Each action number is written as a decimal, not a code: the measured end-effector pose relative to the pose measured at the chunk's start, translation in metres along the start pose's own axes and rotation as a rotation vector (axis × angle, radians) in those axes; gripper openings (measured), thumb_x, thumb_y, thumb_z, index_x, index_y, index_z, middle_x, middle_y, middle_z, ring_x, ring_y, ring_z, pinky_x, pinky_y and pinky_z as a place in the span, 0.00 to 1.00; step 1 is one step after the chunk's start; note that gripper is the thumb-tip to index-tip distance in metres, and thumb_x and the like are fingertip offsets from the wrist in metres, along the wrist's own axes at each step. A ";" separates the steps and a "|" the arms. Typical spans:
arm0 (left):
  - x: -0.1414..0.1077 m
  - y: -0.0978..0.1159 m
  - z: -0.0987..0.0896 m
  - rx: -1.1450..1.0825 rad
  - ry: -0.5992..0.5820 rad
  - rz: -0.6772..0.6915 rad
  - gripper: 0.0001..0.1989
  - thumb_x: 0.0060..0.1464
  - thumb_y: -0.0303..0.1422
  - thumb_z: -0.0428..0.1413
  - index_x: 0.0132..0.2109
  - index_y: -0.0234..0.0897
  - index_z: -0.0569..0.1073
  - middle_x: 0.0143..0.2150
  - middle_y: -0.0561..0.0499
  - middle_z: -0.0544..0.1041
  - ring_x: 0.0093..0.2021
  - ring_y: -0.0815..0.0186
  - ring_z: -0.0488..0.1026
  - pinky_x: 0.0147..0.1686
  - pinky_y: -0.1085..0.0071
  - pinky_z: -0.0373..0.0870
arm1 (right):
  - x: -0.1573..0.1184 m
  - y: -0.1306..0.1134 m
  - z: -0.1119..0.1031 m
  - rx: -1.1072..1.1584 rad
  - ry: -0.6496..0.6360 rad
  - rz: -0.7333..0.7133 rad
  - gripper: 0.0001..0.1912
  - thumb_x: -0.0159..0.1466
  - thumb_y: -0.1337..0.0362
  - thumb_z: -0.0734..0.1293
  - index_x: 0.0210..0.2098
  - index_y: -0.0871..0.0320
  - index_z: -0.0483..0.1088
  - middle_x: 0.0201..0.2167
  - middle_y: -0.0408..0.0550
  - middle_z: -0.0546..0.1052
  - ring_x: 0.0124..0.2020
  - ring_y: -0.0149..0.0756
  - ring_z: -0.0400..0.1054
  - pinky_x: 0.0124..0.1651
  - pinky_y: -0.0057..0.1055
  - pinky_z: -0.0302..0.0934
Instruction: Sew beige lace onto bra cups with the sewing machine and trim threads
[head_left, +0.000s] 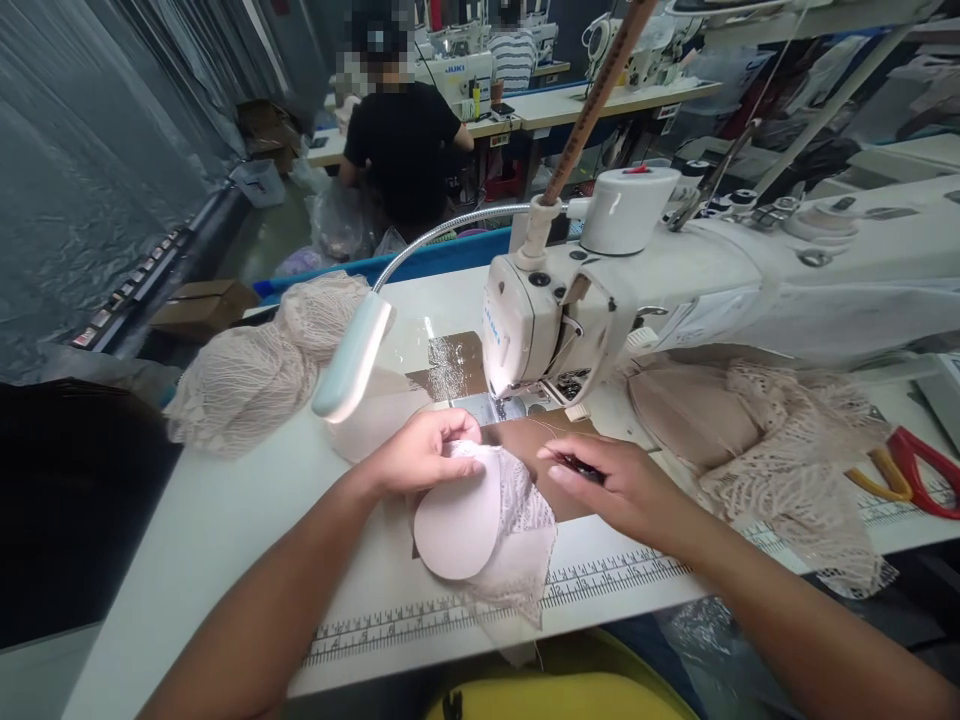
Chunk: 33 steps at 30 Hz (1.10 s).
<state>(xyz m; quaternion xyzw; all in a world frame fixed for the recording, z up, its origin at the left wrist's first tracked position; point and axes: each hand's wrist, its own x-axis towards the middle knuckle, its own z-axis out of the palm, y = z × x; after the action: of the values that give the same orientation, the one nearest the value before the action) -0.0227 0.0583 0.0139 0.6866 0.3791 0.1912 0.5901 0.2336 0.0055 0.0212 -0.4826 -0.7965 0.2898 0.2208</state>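
Lace-edged cup point(459, 532), lower centre of the frame, is pinched at its top by the left hand point(429, 452); the right hand point(611, 480) curls around a dark tool point(586, 468), possibly snips. Trimming seems the step; cutting calls for keeping the lace point(526, 498) clear.

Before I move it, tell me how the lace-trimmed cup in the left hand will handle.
Pinched near its top by the left hand, the smooth cup shows a rounded outline, so it probably holds shape. Its openwork lace looks thin, so likely light and floppy.
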 end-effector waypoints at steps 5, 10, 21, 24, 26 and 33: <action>0.000 0.002 0.008 -0.027 -0.044 0.035 0.17 0.48 0.34 0.60 0.45 0.36 0.68 0.38 0.50 0.71 0.37 0.67 0.68 0.36 0.71 0.66 | 0.036 -0.017 0.013 0.292 -0.158 0.126 0.10 0.57 0.62 0.65 0.38 0.59 0.71 0.32 0.45 0.73 0.31 0.33 0.66 0.32 0.29 0.60; -0.006 0.009 -0.005 0.050 -0.089 -0.023 0.18 0.49 0.30 0.59 0.49 0.36 0.68 0.38 0.51 0.72 0.36 0.67 0.68 0.34 0.73 0.65 | 0.040 -0.014 0.019 0.279 -0.169 0.091 0.07 0.60 0.65 0.61 0.26 0.59 0.67 0.25 0.42 0.69 0.27 0.30 0.61 0.30 0.27 0.54; -0.007 -0.005 -0.041 -0.012 -0.215 -0.163 0.20 0.48 0.36 0.61 0.48 0.35 0.70 0.29 0.57 0.63 0.28 0.72 0.61 0.28 0.76 0.59 | 0.035 0.004 0.025 0.360 -0.141 0.175 0.08 0.61 0.63 0.59 0.30 0.58 0.68 0.28 0.42 0.70 0.31 0.34 0.64 0.36 0.31 0.58; -0.008 -0.005 -0.046 0.003 -0.213 -0.156 0.19 0.49 0.36 0.61 0.48 0.35 0.70 0.29 0.56 0.64 0.29 0.72 0.62 0.29 0.76 0.60 | 0.035 0.004 0.025 0.411 -0.141 0.212 0.09 0.61 0.63 0.59 0.33 0.58 0.70 0.31 0.44 0.73 0.34 0.36 0.66 0.39 0.33 0.59; -0.009 -0.002 -0.045 0.067 -0.172 -0.132 0.21 0.48 0.36 0.61 0.49 0.36 0.70 0.33 0.54 0.67 0.33 0.70 0.65 0.33 0.74 0.63 | 0.035 0.003 0.025 0.445 -0.143 0.215 0.10 0.61 0.64 0.59 0.36 0.58 0.71 0.34 0.46 0.74 0.36 0.37 0.67 0.41 0.34 0.60; 0.000 0.011 -0.002 0.317 0.016 -0.042 0.27 0.45 0.38 0.62 0.53 0.38 0.69 0.49 0.46 0.72 0.46 0.58 0.69 0.46 0.65 0.66 | 0.035 0.000 0.027 0.487 -0.092 0.168 0.11 0.58 0.67 0.61 0.40 0.56 0.72 0.32 0.43 0.71 0.35 0.33 0.64 0.41 0.30 0.60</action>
<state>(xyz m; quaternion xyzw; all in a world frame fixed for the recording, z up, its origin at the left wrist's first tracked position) -0.0213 0.0593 0.0248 0.7613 0.4237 0.1222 0.4753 0.2014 0.0301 0.0038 -0.4661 -0.6695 0.5119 0.2693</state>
